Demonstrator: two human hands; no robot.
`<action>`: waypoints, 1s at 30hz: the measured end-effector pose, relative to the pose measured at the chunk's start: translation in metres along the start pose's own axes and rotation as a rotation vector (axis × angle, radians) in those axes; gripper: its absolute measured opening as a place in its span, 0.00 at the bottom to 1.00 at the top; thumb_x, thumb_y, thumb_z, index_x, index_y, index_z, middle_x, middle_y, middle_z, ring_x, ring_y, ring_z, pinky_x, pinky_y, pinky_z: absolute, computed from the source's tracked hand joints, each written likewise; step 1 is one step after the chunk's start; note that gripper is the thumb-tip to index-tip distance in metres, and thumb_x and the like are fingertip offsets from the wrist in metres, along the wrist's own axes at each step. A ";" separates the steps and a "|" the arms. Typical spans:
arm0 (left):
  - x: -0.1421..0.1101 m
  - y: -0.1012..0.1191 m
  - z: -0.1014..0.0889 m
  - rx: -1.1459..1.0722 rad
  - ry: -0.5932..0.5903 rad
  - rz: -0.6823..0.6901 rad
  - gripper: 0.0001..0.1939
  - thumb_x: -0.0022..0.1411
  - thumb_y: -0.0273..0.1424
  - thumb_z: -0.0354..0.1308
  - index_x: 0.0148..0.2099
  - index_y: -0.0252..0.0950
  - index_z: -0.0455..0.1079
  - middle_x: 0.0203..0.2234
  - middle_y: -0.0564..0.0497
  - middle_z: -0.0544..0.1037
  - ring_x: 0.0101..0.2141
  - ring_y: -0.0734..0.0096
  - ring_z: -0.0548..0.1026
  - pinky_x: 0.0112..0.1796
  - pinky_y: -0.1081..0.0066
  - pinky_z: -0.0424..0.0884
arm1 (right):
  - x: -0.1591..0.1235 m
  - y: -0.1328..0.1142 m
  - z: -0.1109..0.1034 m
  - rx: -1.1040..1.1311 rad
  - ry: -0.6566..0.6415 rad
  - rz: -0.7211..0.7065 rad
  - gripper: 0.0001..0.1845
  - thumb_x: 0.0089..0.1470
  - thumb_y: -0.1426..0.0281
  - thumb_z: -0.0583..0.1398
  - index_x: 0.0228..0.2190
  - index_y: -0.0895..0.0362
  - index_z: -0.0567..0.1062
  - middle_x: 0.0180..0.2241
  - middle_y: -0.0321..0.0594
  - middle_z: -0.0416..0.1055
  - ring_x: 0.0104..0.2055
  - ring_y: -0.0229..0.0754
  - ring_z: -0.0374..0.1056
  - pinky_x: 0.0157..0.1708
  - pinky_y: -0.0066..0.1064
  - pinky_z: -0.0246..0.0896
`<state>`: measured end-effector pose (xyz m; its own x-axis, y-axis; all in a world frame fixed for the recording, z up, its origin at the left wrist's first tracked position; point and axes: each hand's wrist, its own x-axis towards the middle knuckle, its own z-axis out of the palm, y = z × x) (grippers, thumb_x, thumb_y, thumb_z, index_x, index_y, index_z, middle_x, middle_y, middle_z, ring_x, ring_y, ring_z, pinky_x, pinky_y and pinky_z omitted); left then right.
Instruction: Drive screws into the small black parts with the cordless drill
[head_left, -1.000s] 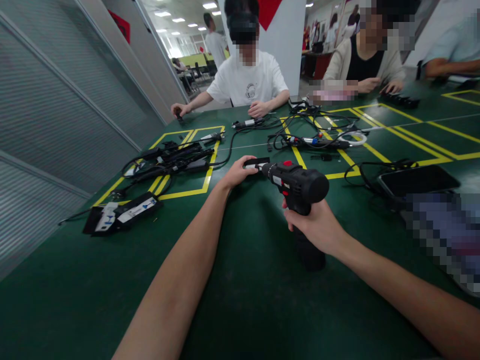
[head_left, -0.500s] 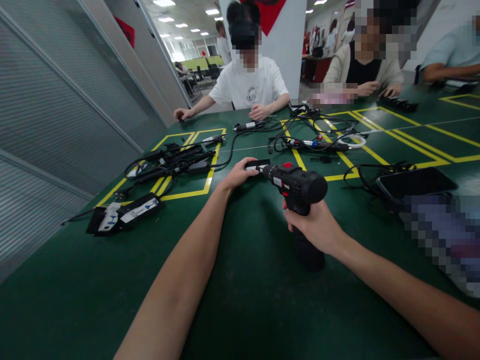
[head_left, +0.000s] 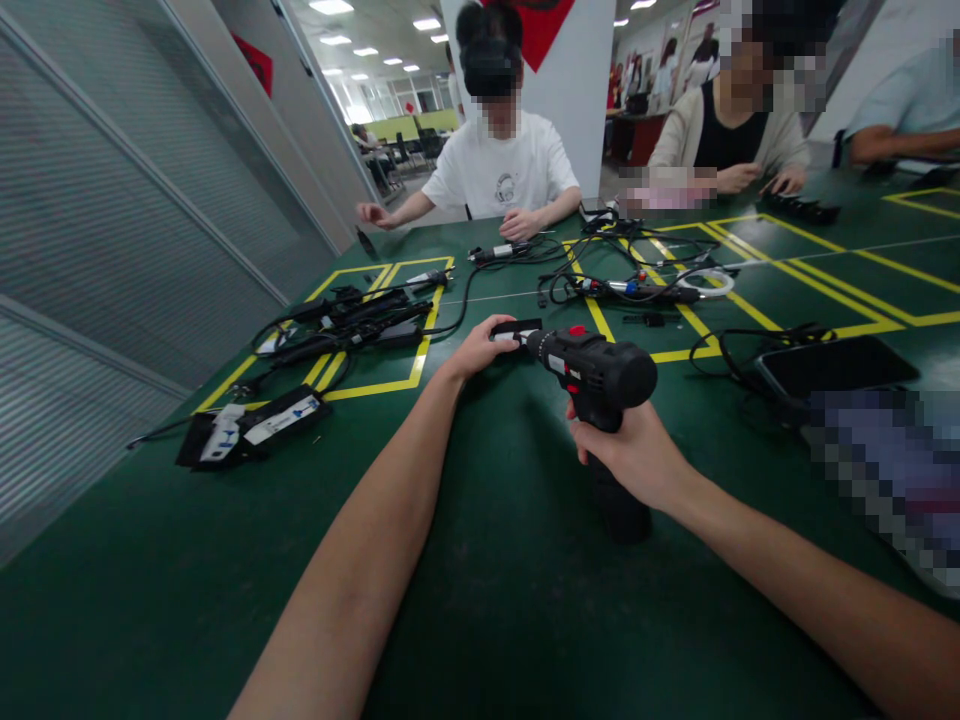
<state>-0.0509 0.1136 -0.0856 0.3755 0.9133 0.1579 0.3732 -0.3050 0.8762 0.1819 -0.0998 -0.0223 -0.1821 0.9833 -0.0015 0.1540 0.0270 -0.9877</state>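
Observation:
My right hand (head_left: pixel 634 455) is wrapped round the grip of a black cordless drill (head_left: pixel 600 375) with red buttons, held upright over the green table (head_left: pixel 480 600). The drill's nose points left at a small flat black part (head_left: pixel 516 329). My left hand (head_left: pixel 480 347) is closed on that part with thumb and fingers, holding it at the drill's tip just above the table.
A pile of black cables and adapters (head_left: pixel 352 320) lies in a yellow-taped square at the left, with a black and white device (head_left: pixel 251 425) nearer the table edge. More cables (head_left: pixel 637 275) and a dark tablet (head_left: pixel 832 365) lie right. Other people sit across the table.
My hands and the drill have stayed almost still. The person opposite in the white shirt has lifted a hand off the table edge.

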 end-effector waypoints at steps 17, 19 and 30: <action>-0.001 0.002 0.001 -0.010 0.003 -0.032 0.33 0.48 0.39 0.64 0.56 0.36 0.64 0.50 0.46 0.72 0.47 0.61 0.71 0.50 0.62 0.68 | 0.000 0.000 0.000 -0.019 0.006 -0.023 0.10 0.48 0.74 0.60 0.36 0.56 0.70 0.27 0.35 0.69 0.25 0.39 0.67 0.27 0.33 0.64; 0.000 0.002 0.000 -0.002 0.007 -0.027 0.33 0.48 0.39 0.64 0.56 0.36 0.64 0.50 0.46 0.72 0.47 0.61 0.71 0.49 0.62 0.68 | 0.000 0.001 0.000 -0.019 0.001 -0.027 0.09 0.48 0.74 0.60 0.36 0.56 0.70 0.27 0.35 0.69 0.25 0.39 0.67 0.27 0.33 0.64; 0.001 -0.001 0.001 0.016 -0.003 -0.015 0.34 0.48 0.40 0.64 0.57 0.35 0.64 0.45 0.47 0.73 0.39 0.67 0.72 0.43 0.67 0.69 | 0.001 0.002 0.000 0.006 0.002 -0.015 0.10 0.49 0.74 0.60 0.37 0.56 0.70 0.26 0.35 0.69 0.25 0.39 0.67 0.27 0.33 0.63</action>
<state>-0.0503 0.1141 -0.0866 0.3723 0.9169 0.1439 0.3921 -0.2959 0.8710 0.1819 -0.0992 -0.0240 -0.1824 0.9831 0.0133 0.1454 0.0404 -0.9886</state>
